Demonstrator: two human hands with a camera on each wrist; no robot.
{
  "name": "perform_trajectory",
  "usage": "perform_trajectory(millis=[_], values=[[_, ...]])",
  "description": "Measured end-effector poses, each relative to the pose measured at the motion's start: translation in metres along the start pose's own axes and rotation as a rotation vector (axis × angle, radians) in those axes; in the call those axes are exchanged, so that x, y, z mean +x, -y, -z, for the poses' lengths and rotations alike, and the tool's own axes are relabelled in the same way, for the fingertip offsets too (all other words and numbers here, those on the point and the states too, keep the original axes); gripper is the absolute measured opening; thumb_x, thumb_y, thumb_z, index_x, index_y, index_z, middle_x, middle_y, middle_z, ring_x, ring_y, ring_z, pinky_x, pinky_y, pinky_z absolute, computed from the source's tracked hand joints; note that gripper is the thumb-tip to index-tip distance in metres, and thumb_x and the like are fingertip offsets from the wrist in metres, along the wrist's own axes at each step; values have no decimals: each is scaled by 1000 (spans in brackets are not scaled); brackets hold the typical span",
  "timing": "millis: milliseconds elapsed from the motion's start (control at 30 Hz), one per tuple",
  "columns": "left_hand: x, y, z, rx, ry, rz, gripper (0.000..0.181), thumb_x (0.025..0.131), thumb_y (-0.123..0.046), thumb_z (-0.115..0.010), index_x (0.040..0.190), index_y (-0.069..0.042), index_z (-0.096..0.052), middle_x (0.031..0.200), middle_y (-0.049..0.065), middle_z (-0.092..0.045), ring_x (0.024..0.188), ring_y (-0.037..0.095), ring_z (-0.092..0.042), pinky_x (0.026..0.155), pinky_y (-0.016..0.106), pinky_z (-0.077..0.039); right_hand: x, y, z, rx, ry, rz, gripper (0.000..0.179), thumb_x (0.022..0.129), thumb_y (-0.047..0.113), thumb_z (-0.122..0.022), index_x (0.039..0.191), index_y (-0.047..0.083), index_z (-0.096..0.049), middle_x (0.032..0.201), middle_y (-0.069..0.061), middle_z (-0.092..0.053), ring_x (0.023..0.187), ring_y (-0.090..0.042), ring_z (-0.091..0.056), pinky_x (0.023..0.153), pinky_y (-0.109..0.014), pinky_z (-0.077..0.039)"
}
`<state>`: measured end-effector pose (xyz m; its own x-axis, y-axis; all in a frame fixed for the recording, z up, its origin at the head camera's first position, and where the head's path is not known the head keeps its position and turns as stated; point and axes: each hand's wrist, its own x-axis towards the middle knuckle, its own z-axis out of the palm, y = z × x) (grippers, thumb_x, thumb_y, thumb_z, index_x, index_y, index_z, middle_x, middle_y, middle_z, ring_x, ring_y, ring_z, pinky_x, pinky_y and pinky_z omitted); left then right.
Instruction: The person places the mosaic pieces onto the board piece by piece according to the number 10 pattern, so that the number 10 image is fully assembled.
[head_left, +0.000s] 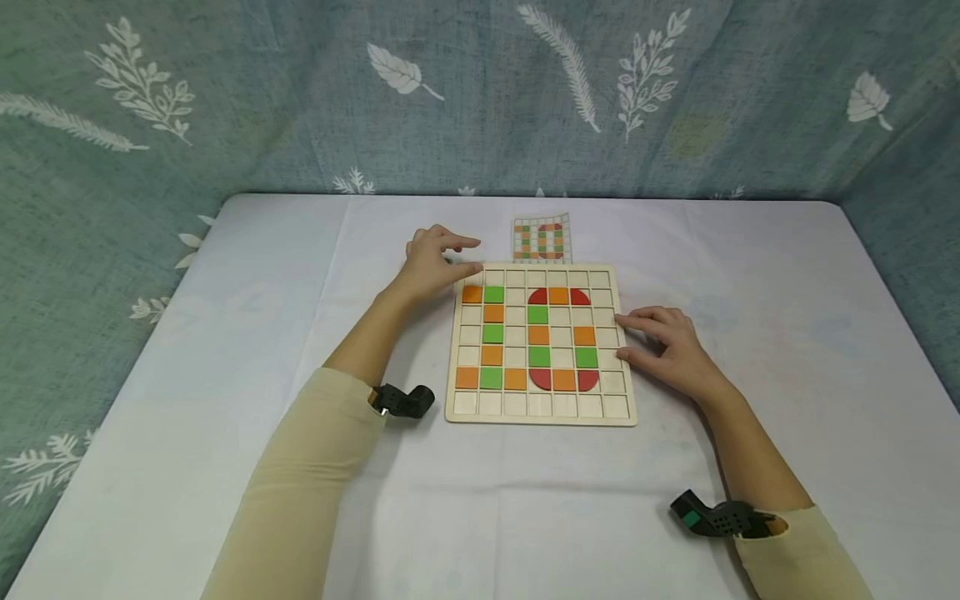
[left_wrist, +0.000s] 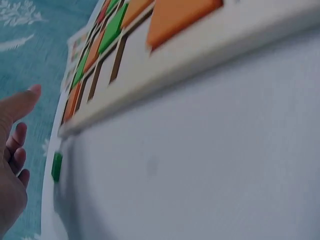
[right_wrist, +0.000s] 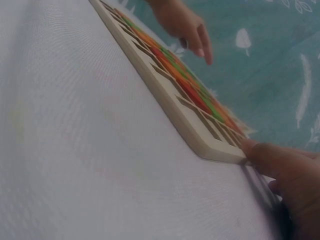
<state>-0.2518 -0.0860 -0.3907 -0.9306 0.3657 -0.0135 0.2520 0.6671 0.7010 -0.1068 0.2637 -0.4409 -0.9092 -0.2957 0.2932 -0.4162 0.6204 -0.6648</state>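
A wooden grid board (head_left: 542,418) lies flat on the white table. Orange squares (head_left: 538,335), green squares (head_left: 492,333) and red rounded pieces (head_left: 540,379) fill some of its cells, while others show bare wood. My left hand (head_left: 435,262) is over the board's upper left corner, thumb and index finger apart with nothing between them. A loose green block (left_wrist: 56,167) rests on the table below that hand in the left wrist view. My right hand (head_left: 667,346) touches the board's right edge with its thumb and fingertips, spread apart along the rim.
Behind the board lies a small pattern card (head_left: 542,237) with a similar coloured grid. The white table (head_left: 225,375) extends around the board. A blue-green leaf-print cloth (head_left: 465,108) hangs at the back. Both wrists carry black devices (head_left: 405,402).
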Motion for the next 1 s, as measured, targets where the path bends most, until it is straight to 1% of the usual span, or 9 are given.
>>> perform_trajectory(millis=[133,233,367,467,567,633,733,833,1000], values=[[-1,12,17,7,20,39,45,83,-32,-72,124,-16,-64,113,9,-47,107,27,-31,92,46,-27,0,0,0,9,-3,3,46,76,8,-77,120,2,-64,112,-16,-58,105,-30,-43,90,-50,-25],[-1,24,24,27,33,75,46,82,-31,-73,125,-17,-63,115,9,-47,109,27,-30,92,46,-28,0,0,0,5,-3,-2,46,76,8,-77,119,3,-64,112,-15,-59,106,-30,-43,90,-49,-25],[-3,42,27,68,39,118,46,81,-30,-73,124,-16,-64,114,10,-50,106,27,-33,91,44,-30,0,0,0,-4,2,-8,46,76,9,-77,120,3,-64,113,-15,-58,107,-31,-43,90,-49,-25],[-5,49,26,68,26,126,43,82,-28,-73,121,-13,-66,112,11,-52,103,26,-35,88,42,-31,-1,0,0,-7,2,-7,46,76,9,-77,120,3,-64,113,-15,-58,108,-31,-43,90,-49,-25],[-6,52,25,66,6,109,39,83,-26,-73,118,-11,-68,108,11,-52,101,26,-35,86,40,-32,-1,1,0,-3,0,-7,46,76,8,-77,120,3,-64,113,-15,-58,107,-31,-43,90,-49,-25],[-7,54,24,80,-10,81,36,83,-26,-72,114,-9,-69,103,11,-53,98,26,-36,84,39,-33,0,1,0,2,-1,-7,46,76,8,-77,120,3,-65,112,-15,-58,107,-30,-44,91,-49,-25],[-8,56,23,136,-41,35,34,83,-27,-72,109,-6,-70,93,10,-52,92,25,-38,80,37,-34,0,0,0,5,1,-10,46,76,7,-77,120,4,-65,112,-14,-59,108,-30,-43,91,-49,-25],[-10,56,23,182,-67,-7,32,82,-27,-73,104,-4,-72,86,9,-52,87,24,-40,77,37,-35,0,0,0,1,2,-14,46,76,7,-77,120,4,-64,112,-14,-59,108,-30,-43,92,-50,-24],[-12,52,24,204,-86,-30,31,81,-26,-74,102,-3,-73,84,8,-52,84,24,-43,75,36,-36,1,0,0,-2,3,-17,46,76,8,-77,120,4,-64,112,-14,-58,109,-31,-43,93,-50,-24]])
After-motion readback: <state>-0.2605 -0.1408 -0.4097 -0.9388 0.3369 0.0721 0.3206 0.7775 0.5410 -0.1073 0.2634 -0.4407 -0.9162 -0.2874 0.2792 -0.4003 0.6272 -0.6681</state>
